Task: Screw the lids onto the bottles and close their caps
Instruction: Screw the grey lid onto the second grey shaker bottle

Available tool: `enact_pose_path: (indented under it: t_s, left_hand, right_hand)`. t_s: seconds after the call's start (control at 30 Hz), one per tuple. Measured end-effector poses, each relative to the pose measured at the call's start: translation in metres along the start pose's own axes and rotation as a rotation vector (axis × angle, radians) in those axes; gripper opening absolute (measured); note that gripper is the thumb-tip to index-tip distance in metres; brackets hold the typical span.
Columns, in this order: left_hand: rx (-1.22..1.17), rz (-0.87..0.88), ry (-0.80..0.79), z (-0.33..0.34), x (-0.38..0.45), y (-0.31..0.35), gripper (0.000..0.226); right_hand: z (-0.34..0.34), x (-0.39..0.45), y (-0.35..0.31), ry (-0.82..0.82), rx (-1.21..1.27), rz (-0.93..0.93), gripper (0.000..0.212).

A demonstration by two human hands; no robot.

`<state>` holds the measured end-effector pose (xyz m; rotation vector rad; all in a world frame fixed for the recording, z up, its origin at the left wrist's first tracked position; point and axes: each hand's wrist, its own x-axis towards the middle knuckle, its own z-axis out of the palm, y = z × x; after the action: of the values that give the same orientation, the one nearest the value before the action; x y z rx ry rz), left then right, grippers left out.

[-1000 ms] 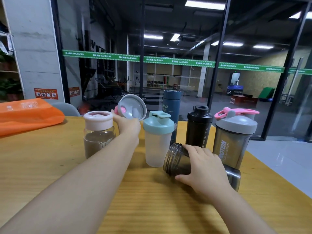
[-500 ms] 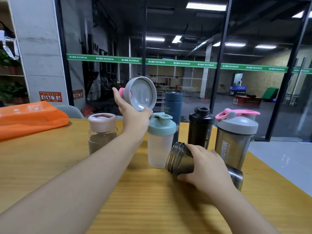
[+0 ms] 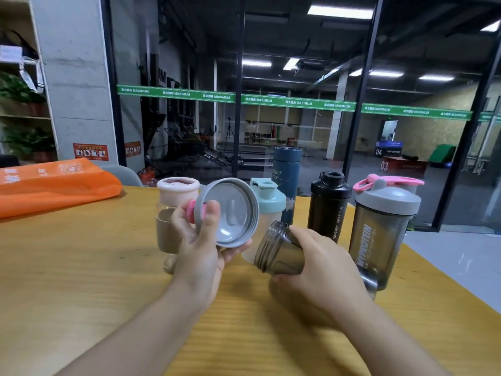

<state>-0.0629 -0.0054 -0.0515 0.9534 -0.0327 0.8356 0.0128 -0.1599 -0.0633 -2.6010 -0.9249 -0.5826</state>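
Nearest the camera, 2 bare forearms are reaching out over the wooden table [image 3: 81, 280]. The right hand [image 3: 320, 272] is wrapping its fingers around a smoky grey bottle [image 3: 282, 251], holding it tipped on its side with the threaded open mouth pointing left toward the lid. The bottle's base is hidden behind the hand, so whether it is resting on the table cannot be told.

Just left of that bottle, the left hand [image 3: 200, 248] is gripping a grey lid [image 3: 230, 213] by its rim, thumb on the near edge and fingers behind. The lid is tilted with its hollow underside facing the camera, and a pink cap piece [image 3: 193, 214] is showing at its left edge. Lid and bottle mouth are near each other but apart.

The step in hand looks like bringing this lid to this bottle. The next move is calling for turning the lid's underside to face the threads squarely, seating it flat, then twisting; a skewed start would likely cross the threads.

Behind the grey bottle, 5 more are standing: a pink-topped glass jar [image 3: 173, 213] far left, a teal-lidded shaker [image 3: 268, 202] just behind the lid, a dark blue flask [image 3: 287, 169] furthest back, a black bottle [image 3: 329, 204] with its spout open, and a big grey shaker [image 3: 385, 234] with a pink handle to the right. An orange bag [image 3: 54, 183] is lying far left of them.
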Motion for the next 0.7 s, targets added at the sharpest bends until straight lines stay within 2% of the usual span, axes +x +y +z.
enact_pose_path:
  t_s: [0.1,0.3,0.43,0.57,0.7]
  left_hand:
    - [0.005,-0.033,0.095,-0.008,0.002,-0.001,0.029]
    - [0.049,-0.120,0.107,-0.022,0.004,-0.007,0.016]
    - [0.215,-0.156,-0.010,-0.028,0.004,-0.014,0.025]
    - [0.324,-0.163,-0.074,-0.029,0.001,-0.020,0.048]
    - [0.317,-0.159,-0.087,-0.029,0.000,-0.022,0.052]
  right_hand:
    - [0.000,-0.001,-0.002,-0.003,0.003,-0.013,0.092]
    - [-0.001,-0.003,-0.009,-0.017,0.020,-0.045,0.092]
    - [-0.001,-0.005,-0.011,-0.015,0.022,-0.064,0.093]
    - [-0.004,-0.006,-0.016,0.009,0.061,-0.109,0.089]
    - [-0.004,-0.007,-0.021,0.005,0.085,-0.155,0.091]
